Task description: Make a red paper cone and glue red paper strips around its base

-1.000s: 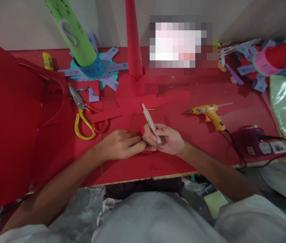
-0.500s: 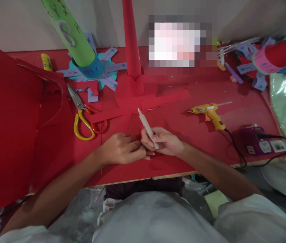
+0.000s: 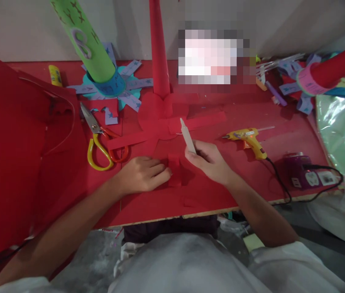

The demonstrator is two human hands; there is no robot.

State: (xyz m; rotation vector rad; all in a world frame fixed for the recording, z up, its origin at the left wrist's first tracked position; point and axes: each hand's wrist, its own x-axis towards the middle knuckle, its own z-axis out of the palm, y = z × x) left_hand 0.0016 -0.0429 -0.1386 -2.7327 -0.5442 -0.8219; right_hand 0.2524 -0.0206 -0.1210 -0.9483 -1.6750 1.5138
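A white marker (image 3: 187, 136) points up and away from me, with my right hand (image 3: 209, 161) closed around its lower end. My left hand (image 3: 146, 174) rests low over the table, its fingers curled at the left edge of a red paper strip (image 3: 175, 170); the fingertips are partly hidden. Just beyond both hands lies a red paper flower-shaped base with long strips (image 3: 201, 121), from which a tall red paper tube (image 3: 160, 61) rises. Left of it, scissors (image 3: 100, 140) with yellow and orange handles lie partly open, one handle under a strip.
A yellow glue gun (image 3: 247, 138) lies at right, its cord running to a purple box (image 3: 300, 173). A green tube (image 3: 89, 53) on a blue base stands at back left, a glue stick (image 3: 55, 76) beside it. A large red sheet (image 3: 7, 154) rises at far left.
My right hand has moved right and away from my left hand, lifting the marker up and over. The red strip between the hands now shows. The left hand has shifted slightly left.
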